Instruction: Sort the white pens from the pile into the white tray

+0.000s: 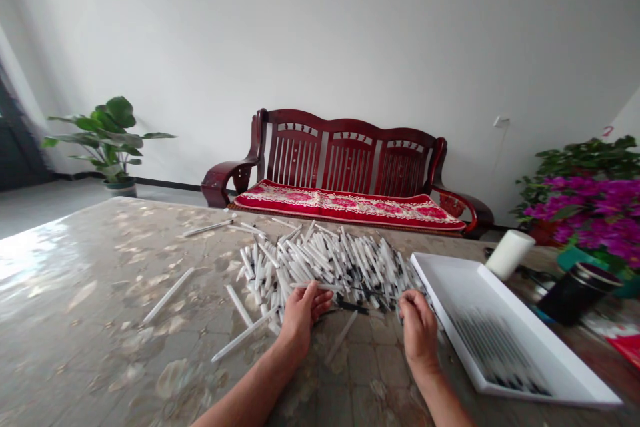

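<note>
My left hand [299,317] is closed, pinching a slim white pen [316,287] that lies nearly level between thumb and fingers. Further right, my right hand [419,327] is also closed; a small dark bit shows at its fingertips, too unclear to name. Just beyond both hands spreads a heap of white pens [325,255], many with black ends. Right of my right hand stands a shallow white tray [463,272], in which a row of clear pens with black tips [495,343] lies side by side.
Loose pens lie left of the heap, one [169,295] well apart. Beyond the tray are a white roll [510,253], a black cylinder [575,293] and purple flowers [595,207]. A wooden bench [350,153] stands behind the table [115,327]. A potted plant [113,137] is at left.
</note>
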{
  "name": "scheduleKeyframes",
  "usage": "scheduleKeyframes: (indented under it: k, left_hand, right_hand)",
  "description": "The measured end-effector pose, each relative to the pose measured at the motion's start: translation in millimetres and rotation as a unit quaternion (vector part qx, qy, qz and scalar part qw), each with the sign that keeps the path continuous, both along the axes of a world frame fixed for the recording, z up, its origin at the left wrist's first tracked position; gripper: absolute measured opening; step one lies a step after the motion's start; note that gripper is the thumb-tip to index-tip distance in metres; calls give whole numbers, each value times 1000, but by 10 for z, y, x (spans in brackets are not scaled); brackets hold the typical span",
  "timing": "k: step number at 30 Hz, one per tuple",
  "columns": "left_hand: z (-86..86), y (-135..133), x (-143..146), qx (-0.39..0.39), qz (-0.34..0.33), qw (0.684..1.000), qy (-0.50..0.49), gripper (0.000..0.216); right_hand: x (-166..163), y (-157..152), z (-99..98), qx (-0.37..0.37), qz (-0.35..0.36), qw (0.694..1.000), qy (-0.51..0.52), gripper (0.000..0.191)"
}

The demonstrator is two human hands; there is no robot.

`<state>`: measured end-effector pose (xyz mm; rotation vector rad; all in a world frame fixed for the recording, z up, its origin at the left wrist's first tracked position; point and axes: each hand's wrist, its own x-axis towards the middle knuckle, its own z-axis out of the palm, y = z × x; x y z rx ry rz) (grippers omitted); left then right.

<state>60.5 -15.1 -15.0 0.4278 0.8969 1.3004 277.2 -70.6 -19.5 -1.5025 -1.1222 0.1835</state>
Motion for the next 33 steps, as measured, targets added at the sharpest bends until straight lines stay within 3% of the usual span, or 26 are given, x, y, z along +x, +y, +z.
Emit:
scheduleKeyframes:
  k: [17,26,29,33]
  left_hand:
    - [-19,-5,12,1,-29,999,18,16]
    - [-5,-179,90,54,-173,983,11,36]
    - [12,-169,76,26,-163,986,-1,25]
    - [35,-104,47,-4,-113,993,-22,14]
  right_hand:
    - [-17,5,-83,-27,21,999,18,19]
    - [-252,-16,34,-35,225,973,-38,31]
    - [-229,57,-30,-36,229,971,-52,31]
    - [-171,170,-130,-46,176,975,-129,20]
